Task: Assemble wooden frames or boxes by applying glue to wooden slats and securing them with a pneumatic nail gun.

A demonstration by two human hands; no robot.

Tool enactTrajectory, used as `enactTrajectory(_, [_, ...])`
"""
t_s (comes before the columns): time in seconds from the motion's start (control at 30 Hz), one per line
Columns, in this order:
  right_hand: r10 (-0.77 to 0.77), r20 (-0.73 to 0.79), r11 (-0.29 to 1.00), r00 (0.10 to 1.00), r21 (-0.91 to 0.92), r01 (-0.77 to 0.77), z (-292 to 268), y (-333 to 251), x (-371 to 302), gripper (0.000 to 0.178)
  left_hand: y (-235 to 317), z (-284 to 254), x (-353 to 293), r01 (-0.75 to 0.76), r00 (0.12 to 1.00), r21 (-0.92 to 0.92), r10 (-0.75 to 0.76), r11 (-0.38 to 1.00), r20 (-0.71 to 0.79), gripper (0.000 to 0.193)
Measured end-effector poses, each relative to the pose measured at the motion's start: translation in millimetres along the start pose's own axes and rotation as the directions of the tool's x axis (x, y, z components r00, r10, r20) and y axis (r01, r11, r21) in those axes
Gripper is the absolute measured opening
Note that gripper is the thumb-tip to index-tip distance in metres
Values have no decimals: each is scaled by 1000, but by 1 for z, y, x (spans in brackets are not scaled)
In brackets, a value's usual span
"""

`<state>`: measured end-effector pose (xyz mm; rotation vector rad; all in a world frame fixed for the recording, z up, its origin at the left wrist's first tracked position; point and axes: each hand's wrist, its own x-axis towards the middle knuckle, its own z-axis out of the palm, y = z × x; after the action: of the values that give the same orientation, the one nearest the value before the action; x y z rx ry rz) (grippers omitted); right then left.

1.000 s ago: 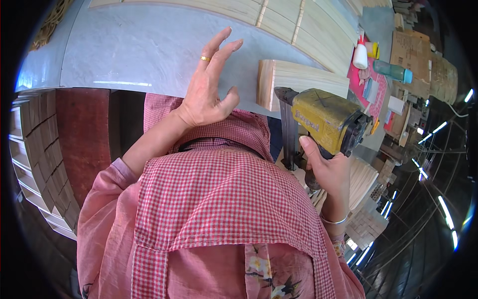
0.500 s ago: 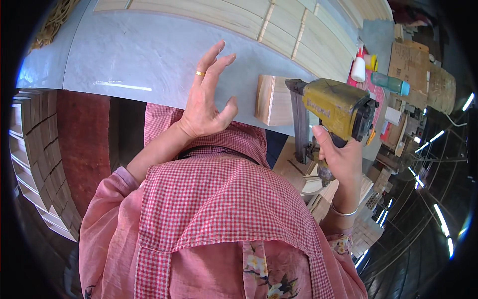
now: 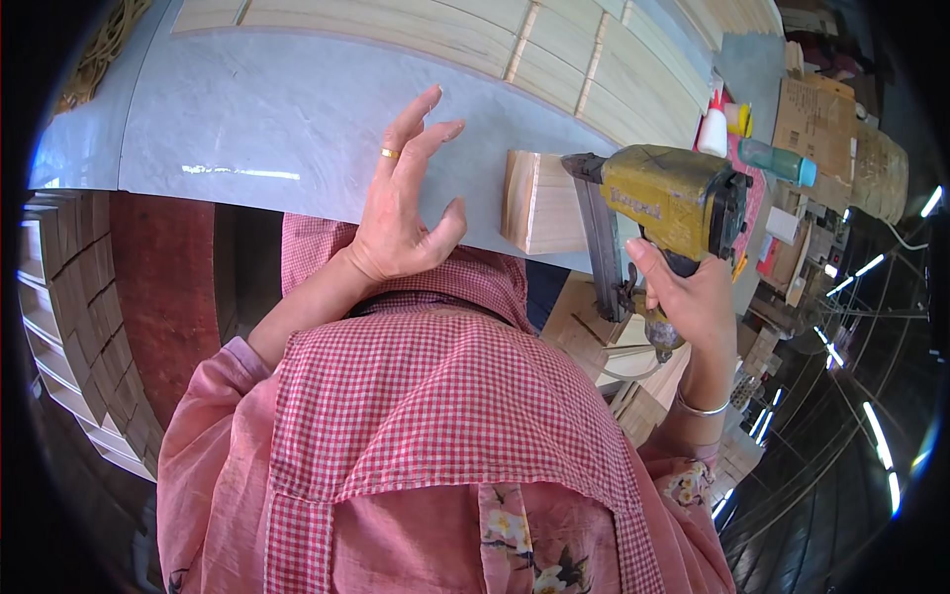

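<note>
the right hand was clamped on the handle of a nail gun, thumb along the near side, the other fingers mostly hidden behind the grip. the gun was to the person's right, beyond the near edge of the table in part, its yellow body up and its nose pointing left. its dark magazine ran down from the nose, slightly tilted, and the gun hid the right part of a wood block. whether nose and block touched could not be told.

the left hand was open, thumb and fingers apart and slightly curled, above the table's near edge and left of the block, well apart from the gun. it wore a gold ring; a bangle circled the right wrist.

the block sat at the table's near edge. pale boards lay side by side along the far part of the grey top. beyond the gun, to the right, a white bottle with a red top stood just beside a yellow thing, and a green bottle with a blue cap lay near them. a carton was farther right. wooden boxes were stacked at lower left, beside a red panel. the person wore a checked apron.
</note>
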<state>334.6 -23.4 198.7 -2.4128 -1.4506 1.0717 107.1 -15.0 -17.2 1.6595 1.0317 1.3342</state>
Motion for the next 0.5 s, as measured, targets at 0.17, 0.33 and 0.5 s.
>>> enactTrajectory(0.17, [-224,-50,969,973,-116,217,-5,16,3,25,-3,-1,0,29,999,-84,-32,996,-28,60])
enactTrajectory(0.33, [56,-229,986,972,166,-18,-27,53,-7,22,28,14,26,-102,970,129,70,986,233,49])
enactTrajectory(0.5, [18,-221,977,975,209,29,-41,80,0,18,63,89,59,-408,831,393,156,824,534,52])
